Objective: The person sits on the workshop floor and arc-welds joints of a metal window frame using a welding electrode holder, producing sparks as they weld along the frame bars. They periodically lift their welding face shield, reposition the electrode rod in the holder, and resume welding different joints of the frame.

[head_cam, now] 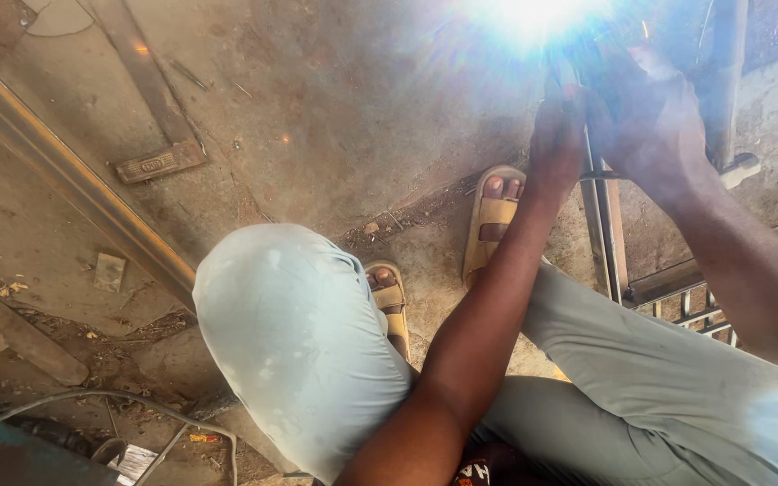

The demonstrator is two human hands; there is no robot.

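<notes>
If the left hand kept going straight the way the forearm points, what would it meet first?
The left hand points up the frame toward the welding arc glare. It would likely meet the thin metal bars there first, by the right hand; the glare hides the exact depth.

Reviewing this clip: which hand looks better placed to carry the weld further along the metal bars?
Probably the right hand: it sits closest to the bright arc, apparently gripping the tool. The left hand rests lower against the metal bars, seemingly steadying.

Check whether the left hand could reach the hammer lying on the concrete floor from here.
Probably not without shifting: the left hand grips the metal frame by the welding glare, and the hammer lies far off to the left, past the bent knee.
</notes>
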